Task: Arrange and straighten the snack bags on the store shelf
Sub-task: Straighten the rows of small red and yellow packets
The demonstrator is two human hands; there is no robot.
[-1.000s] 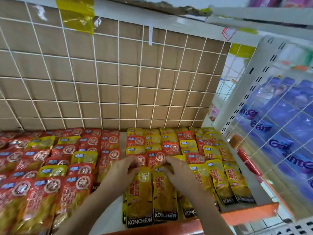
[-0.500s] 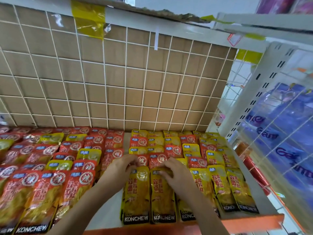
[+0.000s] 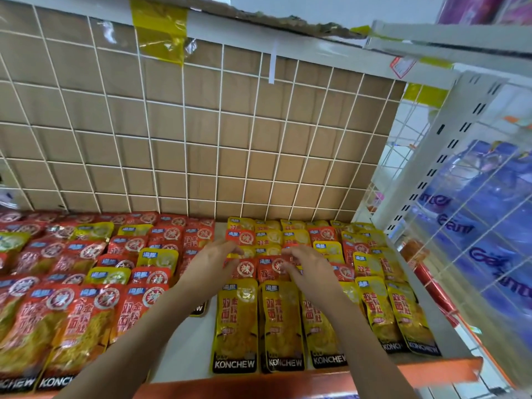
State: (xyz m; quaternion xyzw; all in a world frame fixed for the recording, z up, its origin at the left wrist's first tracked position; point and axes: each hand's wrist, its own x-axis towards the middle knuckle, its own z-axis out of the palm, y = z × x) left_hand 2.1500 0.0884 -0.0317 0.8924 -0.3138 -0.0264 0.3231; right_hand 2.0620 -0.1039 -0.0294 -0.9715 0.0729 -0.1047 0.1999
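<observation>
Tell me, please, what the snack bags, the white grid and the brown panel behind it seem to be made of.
Snack bags: glossy plastic film, apparently; glare and crinkles show.
Grid: thin wire, probably metal painted white.
Panel: matte brown cardboard, likely; its top edge looks ragged, with yellow tape over it.

Glossy plastic snack bags (image 3: 234,323), matt brown cardboard backing (image 3: 201,133), white-coated wire grid (image 3: 220,110), shiny yellow tape (image 3: 159,30)
</observation>
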